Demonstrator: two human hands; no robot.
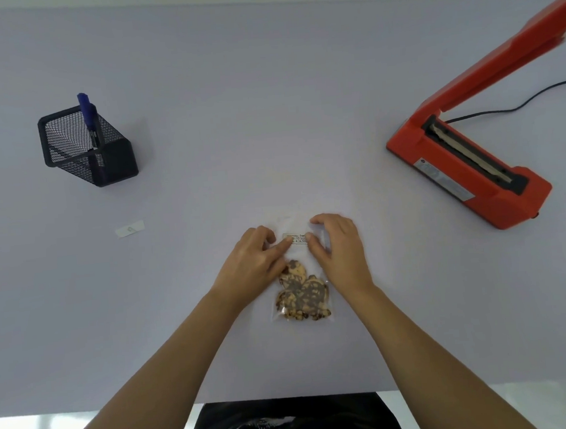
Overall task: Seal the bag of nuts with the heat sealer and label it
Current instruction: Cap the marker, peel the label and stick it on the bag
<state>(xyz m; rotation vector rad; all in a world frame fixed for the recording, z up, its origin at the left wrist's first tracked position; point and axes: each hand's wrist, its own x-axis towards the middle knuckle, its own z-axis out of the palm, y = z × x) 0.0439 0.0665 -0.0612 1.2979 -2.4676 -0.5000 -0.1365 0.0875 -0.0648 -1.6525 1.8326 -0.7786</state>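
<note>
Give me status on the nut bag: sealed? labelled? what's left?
Likely done: sealing. The bag lies away from the heat sealer, whose arm is raised with nothing under it; the seal line itself isn't visible. In hand: left hand and right hand press the label onto the bag's upper part. Left: smooth the label down and let go.

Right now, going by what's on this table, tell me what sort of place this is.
Probably a small packing bench: an orange heat sealer with its arm raised, a clear bag of nuts with a printed label, and a mesh pen holder.
</note>
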